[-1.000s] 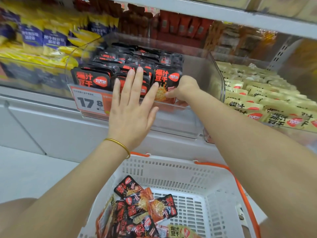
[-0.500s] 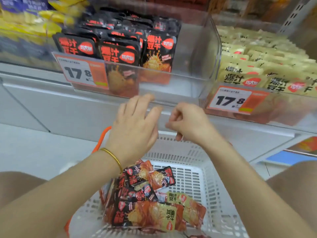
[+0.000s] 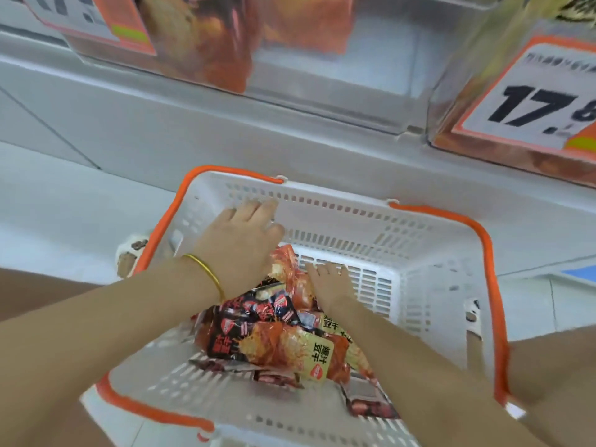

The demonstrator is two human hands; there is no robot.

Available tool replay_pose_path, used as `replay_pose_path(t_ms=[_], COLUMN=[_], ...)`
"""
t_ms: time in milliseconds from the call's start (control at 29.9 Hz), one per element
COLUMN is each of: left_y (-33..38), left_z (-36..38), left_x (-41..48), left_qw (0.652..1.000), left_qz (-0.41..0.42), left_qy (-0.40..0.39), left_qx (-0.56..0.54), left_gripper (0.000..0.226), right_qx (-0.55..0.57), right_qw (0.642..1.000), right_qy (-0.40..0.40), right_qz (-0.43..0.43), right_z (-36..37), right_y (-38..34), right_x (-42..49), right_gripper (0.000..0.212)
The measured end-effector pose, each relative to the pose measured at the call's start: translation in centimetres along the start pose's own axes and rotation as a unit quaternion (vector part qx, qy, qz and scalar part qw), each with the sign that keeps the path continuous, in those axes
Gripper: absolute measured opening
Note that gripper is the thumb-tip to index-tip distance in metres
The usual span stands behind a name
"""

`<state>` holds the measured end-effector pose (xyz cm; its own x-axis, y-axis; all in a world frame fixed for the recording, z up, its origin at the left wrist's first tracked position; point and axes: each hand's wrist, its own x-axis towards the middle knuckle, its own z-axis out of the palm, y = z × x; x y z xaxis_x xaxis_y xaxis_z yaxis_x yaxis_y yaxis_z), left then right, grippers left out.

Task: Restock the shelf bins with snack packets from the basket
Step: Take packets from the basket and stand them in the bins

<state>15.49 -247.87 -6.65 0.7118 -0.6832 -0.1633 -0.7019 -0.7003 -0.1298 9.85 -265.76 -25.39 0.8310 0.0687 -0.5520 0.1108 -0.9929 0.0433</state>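
Both hands are inside the white basket [image 3: 429, 285], which has an orange rim and orange handles and sits below the shelf. The left hand [image 3: 240, 250] is palm down over the far left part of the snack packets [image 3: 277, 337]; its fingers [image 3: 258, 209] are extended and lie close together, pointing toward the basket's far wall. Whether the palm touches the packets beneath it cannot be told. A gold bangle [image 3: 206, 272] circles the left wrist. The right hand [image 3: 332, 285] lies lower in the basket, palm down, at the right edge of the pile; its fingers [image 3: 325, 269] are straight, slightly spread, and rest against an orange packet without gripping it. No packet is held by either hand.

The packets lie heaped in the near left half of the basket: black-and-red ones, orange ones, and one with a yellow panel at the front of the pile. The right half of the basket floor shows bare slotted plastic.

Above, the clear shelf bins [image 3: 338, 75] appear only at their lower front edge, blurred. A price tag [image 3: 535, 101] on the right bin reads 17.8, and another tag [image 3: 96, 17] is partly cut off at upper left
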Motion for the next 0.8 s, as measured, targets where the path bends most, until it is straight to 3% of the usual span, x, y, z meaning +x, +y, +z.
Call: replay_pose_path(t_ms=[67,167,234,267,334,367,401,468,534,601,634,668,735,768,801], left_y=[-0.1,0.5,0.9,1.1,1.5,1.6,1.7,1.8,1.7,1.0,0.7,0.3,-0.5,-0.7,-0.8], left_z=[0.2,-0.1,-0.2,-0.3,-0.4,-0.6,-0.9,-2.0,-3.3,-4.1,-4.6,-5.2,-6.3,-7.1,-7.7], left_x=[0.2,0.6,1.1,1.5,2.1,2.5,2.7,3.1,3.0,2.9,2.8,2.7,2.6,2.4,2.4], left_qw=[1.0,1.0,0.997,0.993,0.977,0.962,0.943,0.902,0.875,0.878,0.884,0.893,0.916,0.925,0.93], left_qz=[-0.009,-0.011,-0.019,-0.031,-0.07,-0.096,-0.122,-0.17,-0.191,-0.184,-0.171,-0.152,-0.102,-0.077,-0.052], left_qy=[-0.015,-0.026,-0.069,-0.106,-0.15,-0.172,-0.19,-0.192,-0.157,-0.11,-0.086,-0.065,-0.049,-0.05,-0.049], left_qx=[0.002,-0.002,-0.009,-0.03,-0.131,-0.19,-0.245,-0.348,-0.416,-0.428,-0.426,-0.419,-0.385,-0.368,-0.36], left_gripper=[0.044,0.043,0.044,0.043,0.042,0.041,0.037,0.033,0.035,0.019,0.014,0.012,0.013,0.017,0.019], right_qx=[0.007,0.162,0.311,0.433,0.697,0.778,0.823,0.867,0.886,0.881,0.868,0.843,0.73,0.656,0.595], right_qw=[1.0,0.985,0.942,0.886,0.686,0.591,0.529,0.467,0.436,0.446,0.471,0.519,0.669,0.733,0.776], right_qy=[0.025,-0.013,-0.046,-0.074,-0.106,-0.118,-0.122,-0.123,-0.125,-0.132,-0.124,-0.093,0.044,0.128,0.188], right_qz=[0.012,0.061,0.116,0.145,0.18,0.176,0.163,0.125,0.093,0.084,0.092,0.106,0.136,0.122,0.087], right_z=[0.1,-1.5,-3.0,-4.0,-6.0,-7.2,-8.3,-10.3,-11.9,-13.1,-13.7,-14.2,-15.1,-15.7,-16.6], right_y=[0.6,2.2,3.8,4.4,4.7,4.6,4.2,2.8,1.6,1.0,0.9,0.9,1.3,1.5,1.5], right_x=[-0.1,-0.1,-0.2,-0.7,-2.1,-3.1,-4.1,-6.0,-7.5,-9.0,-9.6,-10.2,-11.0,-11.4,-11.8], right_gripper=[0.056,0.008,0.027,0.033,0.019,0.012,0.01,0.01,0.012,0.014,0.019,0.031,0.062,0.071,0.074])
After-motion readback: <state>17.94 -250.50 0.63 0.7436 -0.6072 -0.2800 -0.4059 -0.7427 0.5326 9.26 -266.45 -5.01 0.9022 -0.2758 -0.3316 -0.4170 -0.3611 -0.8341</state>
